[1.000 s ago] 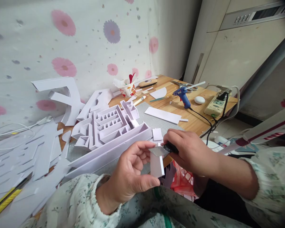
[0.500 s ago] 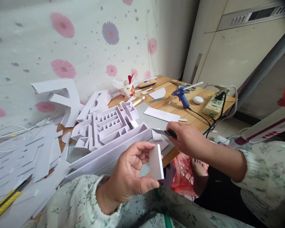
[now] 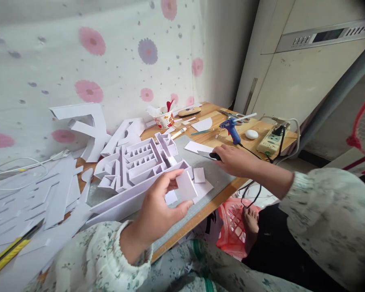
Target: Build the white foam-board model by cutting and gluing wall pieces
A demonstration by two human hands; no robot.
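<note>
While the left hand (image 3: 158,207) pinches the card (image 3: 187,186) between thumb and fingers, the right hand (image 3: 232,160) clasps the black handle of the knife (image 3: 205,154). The card is a thin, matte white rectangle with crisp edges, tilted above the near part of the table (image 3: 205,108). The knife's smooth metal blade points left over the long white strip (image 3: 193,147); whether they touch I cannot tell.

Just right of the card, a small squarish tile (image 3: 199,175) lies on the grey mat (image 3: 222,174). Left of it sits the model (image 3: 141,162), pale lilac-white board built into narrow walled cells, some straight, some curved. Farther left, flat cut sheets (image 3: 12,202) overlap, with a yellow cutter (image 3: 10,253) on them at the near left.

Toward the far side, a patterned cup (image 3: 164,120) holds something red. To its right are a blue plastic glue gun (image 3: 232,132) with a pale stick, a smooth white oval (image 3: 251,134) and a cream power strip (image 3: 270,140). Below the table, at right, is a glossy red lattice basket (image 3: 231,211).
</note>
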